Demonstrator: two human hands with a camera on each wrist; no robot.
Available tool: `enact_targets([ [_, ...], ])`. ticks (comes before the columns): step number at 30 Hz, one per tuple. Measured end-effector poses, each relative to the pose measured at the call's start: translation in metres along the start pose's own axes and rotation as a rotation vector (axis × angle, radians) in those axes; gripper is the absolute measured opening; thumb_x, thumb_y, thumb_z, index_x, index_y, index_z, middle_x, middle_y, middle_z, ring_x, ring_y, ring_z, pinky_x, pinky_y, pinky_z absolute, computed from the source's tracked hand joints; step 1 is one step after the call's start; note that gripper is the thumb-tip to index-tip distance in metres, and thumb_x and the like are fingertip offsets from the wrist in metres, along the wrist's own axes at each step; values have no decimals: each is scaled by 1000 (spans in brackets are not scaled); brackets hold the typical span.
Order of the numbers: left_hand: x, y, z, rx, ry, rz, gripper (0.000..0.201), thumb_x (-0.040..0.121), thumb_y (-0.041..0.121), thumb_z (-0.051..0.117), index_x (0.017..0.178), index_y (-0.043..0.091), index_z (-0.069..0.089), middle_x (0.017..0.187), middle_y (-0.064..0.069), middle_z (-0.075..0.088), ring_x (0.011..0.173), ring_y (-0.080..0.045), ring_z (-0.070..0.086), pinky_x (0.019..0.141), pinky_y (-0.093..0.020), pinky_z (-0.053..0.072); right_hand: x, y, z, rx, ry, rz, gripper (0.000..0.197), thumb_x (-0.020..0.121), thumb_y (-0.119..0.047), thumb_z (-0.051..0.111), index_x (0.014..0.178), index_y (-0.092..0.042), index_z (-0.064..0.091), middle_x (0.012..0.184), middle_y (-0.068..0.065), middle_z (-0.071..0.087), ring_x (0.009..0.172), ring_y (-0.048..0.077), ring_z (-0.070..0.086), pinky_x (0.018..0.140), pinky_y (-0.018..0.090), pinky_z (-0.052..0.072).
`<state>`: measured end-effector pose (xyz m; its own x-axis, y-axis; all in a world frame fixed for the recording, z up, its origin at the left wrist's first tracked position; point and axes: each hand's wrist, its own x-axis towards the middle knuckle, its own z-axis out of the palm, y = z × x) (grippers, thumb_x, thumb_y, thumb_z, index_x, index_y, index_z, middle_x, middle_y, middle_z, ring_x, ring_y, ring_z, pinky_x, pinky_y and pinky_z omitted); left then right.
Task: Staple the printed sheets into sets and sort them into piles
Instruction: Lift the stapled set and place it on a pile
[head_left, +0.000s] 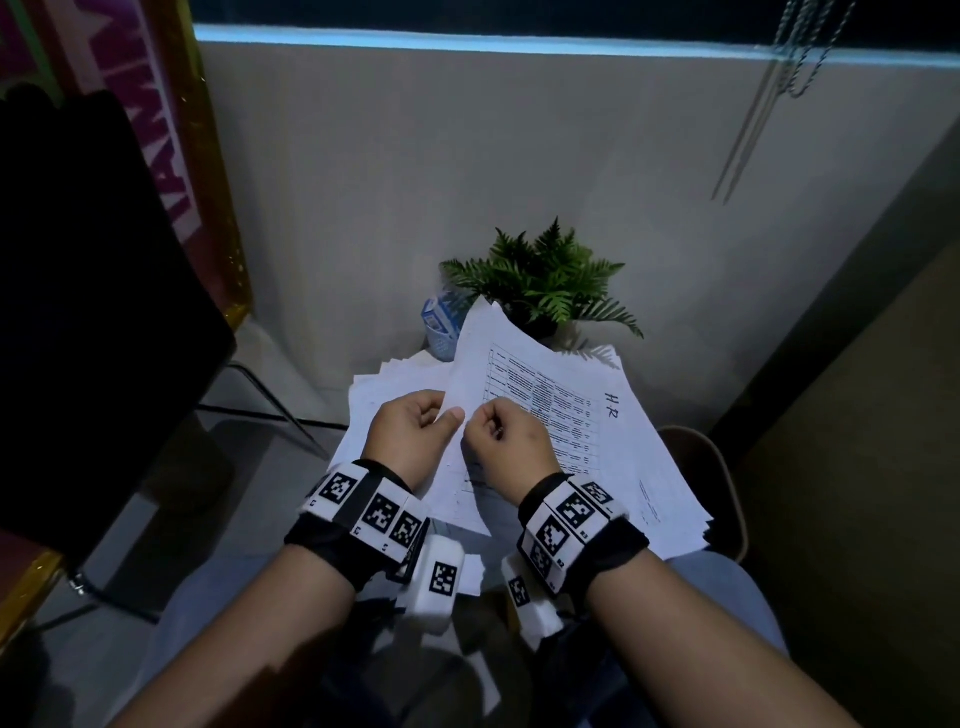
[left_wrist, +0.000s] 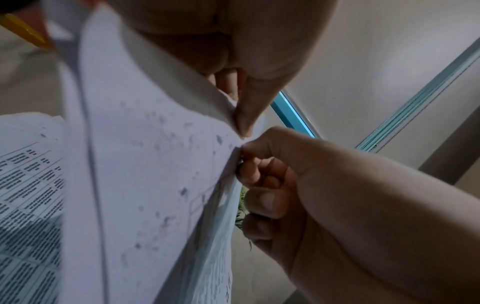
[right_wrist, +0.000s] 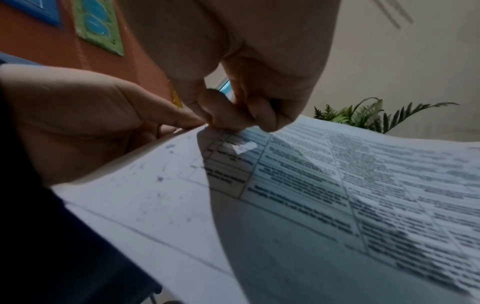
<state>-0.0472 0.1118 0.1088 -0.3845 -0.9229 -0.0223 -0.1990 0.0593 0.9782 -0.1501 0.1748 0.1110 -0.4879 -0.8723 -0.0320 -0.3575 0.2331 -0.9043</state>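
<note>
We are gathering a set: left hand (head_left: 410, 434) and right hand (head_left: 506, 439) both pinching white printed paper sheets (head_left: 524, 384) above the loose paper pile (head_left: 654, 467); possibly separating pages; stapler unseen, needed next.

The print on the raised sheet (head_left: 524, 395) is too small to read in the head view and blurred in both wrist views. The left hand (head_left: 413, 434) covers its near left edge. The lower piles (head_left: 670, 493) hide the table. The fern (head_left: 545, 280) hides its pot.
</note>
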Motion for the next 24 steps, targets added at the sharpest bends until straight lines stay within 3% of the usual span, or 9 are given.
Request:
enact_targets([
  [4,8,3,1,28,10,34,22,86,6,61,79,26,68,84,-2,73,79,-16,67,80,-35,54,2,0,2,59,51,-60,11,89,-17,54,80,-13,54,74,-1,55,67,13,47,58,20,37],
  [9,13,7,5,80,5,38,7,80,20,62,80,22,69,84,0,73,86,-21,69,86,-46,53,6,5,2,55,100,-95,11,91,-19,53,81,-17,54,79,-1,58,71,12,50,57,9,35],
  [13,18,3,6,116,41,24,11,80,21,65,87,15,71,86,-1,73,86,-19,67,87,-46,53,15,8,-9,31,40,-55,9,85,-17,62,77,-16,61,67,-9,56,63,5,51,59,14,39],
  [17,18,-1,8,93,12,20,32,71,36,61,94,16,71,90,2,73,90,-17,68,89,-47,52,19,8,-12,-19,26,-87,9,83,-16,62,74,-15,60,66,-3,56,64,11,51,59,14,39],
  [19,19,-3,7,73,4,11,29,70,38,61,90,20,72,89,1,74,90,-20,68,89,-48,52,18,8,-11,-15,24,-118,9,85,-15,59,76,-13,60,67,0,56,64,13,50,57,13,37],
  [22,21,-1,6,74,-2,-2,8,75,27,64,78,24,71,81,2,73,85,-20,69,85,-42,54,15,8,-8,9,34,-151,10,87,-14,57,78,-13,58,70,1,56,64,13,48,57,14,36],
  [24,20,-4,10,98,-7,-33,6,80,14,67,78,20,69,75,4,72,84,-15,68,79,-34,52,14,8,-5,44,82,-183,10,87,-14,58,77,-15,57,72,-2,56,61,6,48,56,10,35],
])
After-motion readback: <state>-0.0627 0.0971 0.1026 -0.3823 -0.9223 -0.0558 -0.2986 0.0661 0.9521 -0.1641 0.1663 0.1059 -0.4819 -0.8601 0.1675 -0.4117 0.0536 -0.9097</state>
